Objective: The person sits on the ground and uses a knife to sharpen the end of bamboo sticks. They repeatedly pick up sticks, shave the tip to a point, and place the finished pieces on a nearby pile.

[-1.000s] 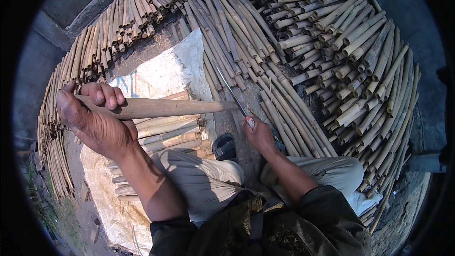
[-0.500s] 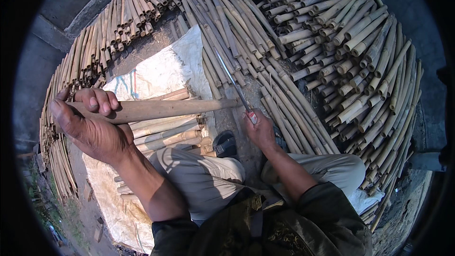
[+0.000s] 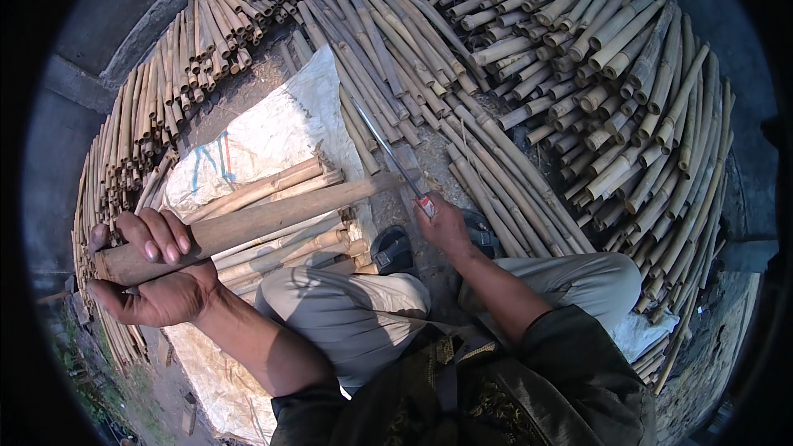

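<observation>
My left hand (image 3: pixel 169 289) is closed round the near-left end of a thick bamboo piece (image 3: pixel 281 219), fingers curled over its top and the thumb below. The piece slants up to the right, and its far end lies by a worn wooden board (image 3: pixel 407 158) between my feet. My right hand (image 3: pixel 443 229) is wrapped round the red-and-white handle of a long-bladed tool (image 3: pixel 382 142). Its narrow metal blade points away and to the left, crossing close to the bamboo's far end. Seen nearly edge-on, the blade does not show whether it has teeth or touches the bamboo.
Several cut bamboo pieces (image 3: pixel 285 252) lie on a white woven sack (image 3: pixel 260 136) to my left. Large bamboo stacks rise at the right (image 3: pixel 611 107) and the far left (image 3: pixel 157 91). Longer poles (image 3: pixel 512 173) lie beside my right foot. My sandalled feet (image 3: pixel 392 248) flank the board.
The bamboo's left end has dropped and turned, so the piece now slants. My left-hand fingers have shifted along its top. The blade has come slightly nearer and left. The whole view has shifted a little.
</observation>
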Demonstrator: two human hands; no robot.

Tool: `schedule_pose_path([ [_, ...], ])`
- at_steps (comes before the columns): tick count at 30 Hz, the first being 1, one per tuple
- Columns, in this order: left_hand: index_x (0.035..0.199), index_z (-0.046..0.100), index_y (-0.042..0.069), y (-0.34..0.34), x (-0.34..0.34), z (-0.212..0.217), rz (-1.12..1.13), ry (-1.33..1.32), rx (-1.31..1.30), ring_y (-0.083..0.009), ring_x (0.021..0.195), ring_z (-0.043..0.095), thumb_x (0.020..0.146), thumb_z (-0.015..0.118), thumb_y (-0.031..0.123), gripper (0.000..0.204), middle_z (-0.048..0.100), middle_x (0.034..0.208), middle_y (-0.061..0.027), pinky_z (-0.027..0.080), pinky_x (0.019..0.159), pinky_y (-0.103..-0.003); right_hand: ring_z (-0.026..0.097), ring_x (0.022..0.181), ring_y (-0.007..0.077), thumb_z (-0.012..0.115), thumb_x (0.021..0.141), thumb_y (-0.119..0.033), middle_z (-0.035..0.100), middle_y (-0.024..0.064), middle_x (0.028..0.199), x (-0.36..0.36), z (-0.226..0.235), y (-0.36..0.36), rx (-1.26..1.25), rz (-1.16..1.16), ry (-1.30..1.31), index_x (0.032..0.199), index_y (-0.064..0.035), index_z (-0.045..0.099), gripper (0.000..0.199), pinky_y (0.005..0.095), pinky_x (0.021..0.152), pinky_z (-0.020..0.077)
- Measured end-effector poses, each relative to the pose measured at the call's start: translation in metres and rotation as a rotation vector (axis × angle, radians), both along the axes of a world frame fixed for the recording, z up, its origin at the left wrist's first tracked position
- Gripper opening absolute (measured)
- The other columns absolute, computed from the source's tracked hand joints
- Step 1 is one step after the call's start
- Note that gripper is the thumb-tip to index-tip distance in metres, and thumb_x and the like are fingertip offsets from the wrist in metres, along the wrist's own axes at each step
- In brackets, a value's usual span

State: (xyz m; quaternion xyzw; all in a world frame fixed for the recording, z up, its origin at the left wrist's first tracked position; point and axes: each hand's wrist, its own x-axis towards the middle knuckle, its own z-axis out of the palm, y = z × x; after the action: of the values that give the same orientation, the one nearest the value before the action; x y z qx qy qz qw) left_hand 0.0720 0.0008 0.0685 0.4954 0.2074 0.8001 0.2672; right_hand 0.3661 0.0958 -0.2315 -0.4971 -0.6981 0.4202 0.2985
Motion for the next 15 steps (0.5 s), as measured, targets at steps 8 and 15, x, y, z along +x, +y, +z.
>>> schedule_pose_path([
  [8,0.134,0.055,0.003,-0.002,0.005,-0.001,0.099,0.038,0.031,-0.0211,0.076,0.044,0.103,0.047,0.056,0.062,0.043,0.088,-0.0119,0.047,0.055,-0.031,0.067,0.091,0.0499,0.064,0.095,-0.027,0.069,0.0295,0.09,-0.005,-0.002,-0.002,-0.096,-0.055,-0.097,0.106,-0.0025,0.065,0.027,0.0545,0.077,0.0534],
  [15,0.134,0.055,0.002,-0.001,0.004,-0.001,0.209,0.047,0.048,-0.0205,0.07,0.045,0.103,0.042,0.06,0.067,0.044,0.084,-0.0107,0.047,0.057,-0.032,0.067,0.094,0.0491,0.061,0.097,-0.031,0.069,0.0311,0.093,0.006,-0.026,0.001,-0.314,-0.091,-0.431,0.107,-0.0011,0.064,0.032,0.0566,0.08,0.0526],
])
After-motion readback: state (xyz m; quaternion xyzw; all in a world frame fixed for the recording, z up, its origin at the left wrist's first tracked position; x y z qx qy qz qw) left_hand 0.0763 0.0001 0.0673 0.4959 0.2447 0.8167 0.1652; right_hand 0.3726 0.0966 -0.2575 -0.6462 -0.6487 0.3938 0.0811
